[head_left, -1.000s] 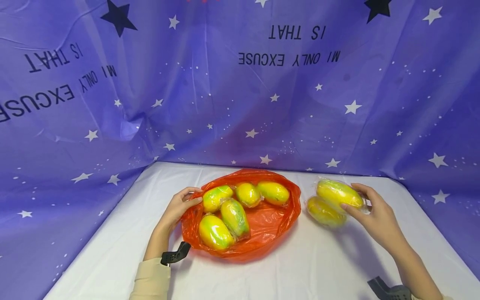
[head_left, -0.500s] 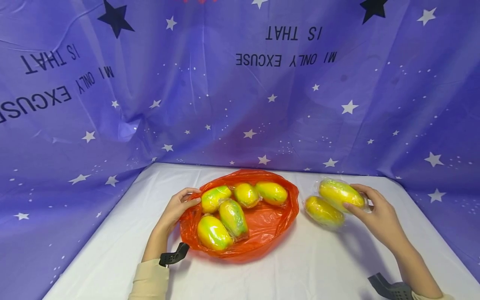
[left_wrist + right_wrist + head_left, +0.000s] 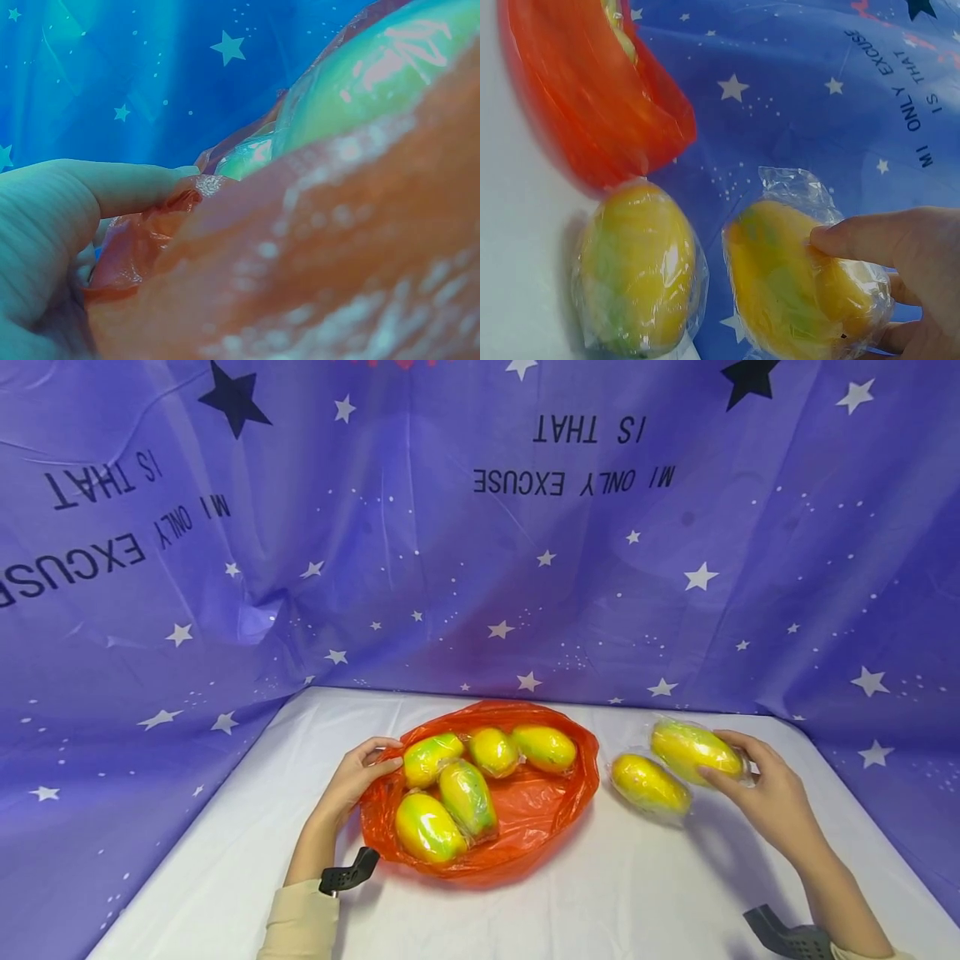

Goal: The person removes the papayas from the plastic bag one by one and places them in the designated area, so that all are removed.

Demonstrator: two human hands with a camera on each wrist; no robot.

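Note:
A red plastic bag [image 3: 536,806] lies spread with its mouth up, and several yellow-green mangoes [image 3: 430,827] in clear wrap sit inside it. My left hand [image 3: 352,781] pinches the bag's left rim between thumb and fingers; the left wrist view shows the thumb [image 3: 135,187] on the crumpled plastic. To the right of the bag, my right hand [image 3: 768,797] grips a wrapped mango [image 3: 690,750] by its right end. Another wrapped mango [image 3: 649,783] lies on the table between the bag and the held one. In the right wrist view a gap separates this mango [image 3: 637,270] from the held mango [image 3: 772,277].
A white cloth covers the table [image 3: 585,910]. Behind it and along both sides hangs a purple-blue curtain [image 3: 450,568] with stars and printed letters. Dark camera mounts [image 3: 348,870] are on both wrists.
My right hand has shifted slightly to the right with its mango, and the space to the mango on the table has widened. The left hand keeps its hold on the bag's rim.

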